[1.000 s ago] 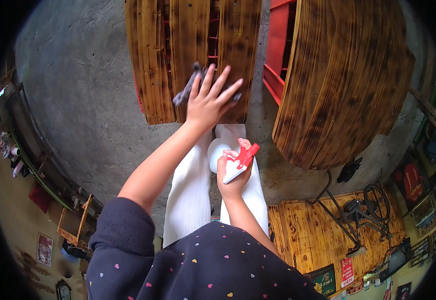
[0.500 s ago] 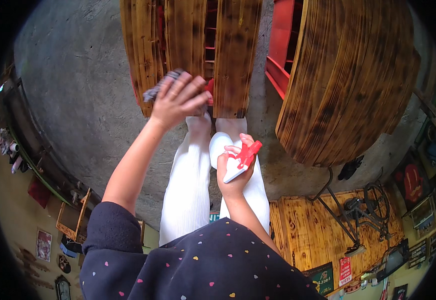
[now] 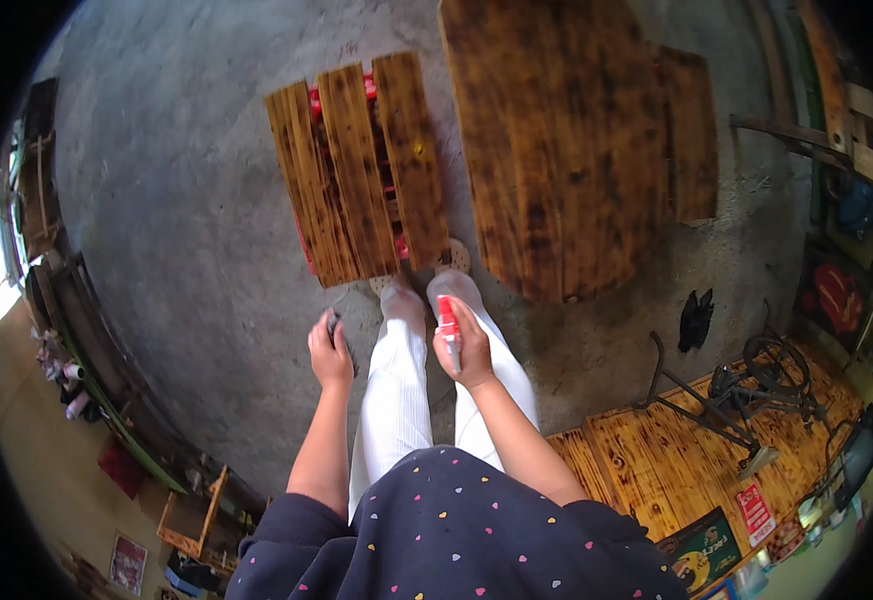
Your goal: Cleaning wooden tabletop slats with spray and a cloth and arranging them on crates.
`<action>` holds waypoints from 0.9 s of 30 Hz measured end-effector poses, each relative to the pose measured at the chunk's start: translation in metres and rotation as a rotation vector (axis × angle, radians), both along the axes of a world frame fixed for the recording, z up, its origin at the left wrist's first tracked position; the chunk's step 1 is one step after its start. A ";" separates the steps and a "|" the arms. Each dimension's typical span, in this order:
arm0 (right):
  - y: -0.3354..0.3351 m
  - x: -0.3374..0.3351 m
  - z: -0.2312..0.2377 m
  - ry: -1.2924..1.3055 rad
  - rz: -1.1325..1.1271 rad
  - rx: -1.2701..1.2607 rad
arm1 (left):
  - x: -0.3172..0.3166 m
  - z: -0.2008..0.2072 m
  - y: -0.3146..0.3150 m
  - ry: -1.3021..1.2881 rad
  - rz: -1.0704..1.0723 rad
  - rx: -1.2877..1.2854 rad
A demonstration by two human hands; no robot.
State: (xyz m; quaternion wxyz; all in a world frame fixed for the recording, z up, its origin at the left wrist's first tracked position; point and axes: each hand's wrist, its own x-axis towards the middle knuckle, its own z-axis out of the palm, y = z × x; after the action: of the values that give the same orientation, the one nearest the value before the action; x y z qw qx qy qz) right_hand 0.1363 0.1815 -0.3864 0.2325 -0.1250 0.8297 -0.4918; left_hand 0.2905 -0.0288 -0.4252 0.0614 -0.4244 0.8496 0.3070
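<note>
My left hand hangs beside my left leg, closed on a dark grey cloth that is bunched up and mostly hidden by the fingers. In front of my right thigh, my right hand grips a spray bottle with a red and white trigger head; the rest of the bottle is hidden. Just past my feet stands a slatted wooden bench with red parts showing between and under its planks. Neither hand touches it.
A large wooden table with a rounded near end stands right of the bench, a wooden bench beyond it. A bicycle frame rests on wooden boards at lower right. A black object lies on the concrete floor.
My left hand has drawn back from the bench top to beside my leg with the cloth. The right hand turned the spray bottle. The view shifted, and the bench and table appear farther off.
</note>
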 end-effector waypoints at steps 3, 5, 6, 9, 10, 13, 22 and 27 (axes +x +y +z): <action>0.023 -0.044 0.024 0.051 -0.133 0.035 | -0.002 0.047 0.007 -0.059 -0.160 0.061; 0.045 -0.078 0.033 -0.056 -0.207 -0.058 | -0.011 0.068 0.016 -0.086 -0.211 0.074; 0.053 -0.092 0.037 -0.031 -0.263 -0.090 | -0.015 0.076 0.021 -0.084 -0.227 0.060; 0.085 -0.136 0.048 -0.135 -0.400 0.104 | -0.034 0.088 0.040 -0.028 -0.201 -0.012; 0.093 -0.148 0.050 -0.177 -0.402 0.145 | -0.041 0.090 0.050 -0.001 -0.169 -0.046; 0.124 -0.177 0.053 -0.057 -0.321 0.216 | -0.059 0.099 0.086 0.072 -0.038 -0.024; 0.221 -0.226 0.056 0.076 -0.437 0.359 | -0.133 0.132 0.215 0.214 0.131 0.157; 0.231 -0.236 0.062 -0.001 -0.268 0.344 | -0.160 0.139 0.226 0.248 0.122 0.284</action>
State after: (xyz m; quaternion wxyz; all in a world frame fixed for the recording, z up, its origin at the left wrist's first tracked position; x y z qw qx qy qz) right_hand -0.0995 0.4121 -0.3246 0.1833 0.0283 0.9105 -0.3695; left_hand 0.1309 0.1975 -0.2865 -0.0031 -0.4212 0.7715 0.4768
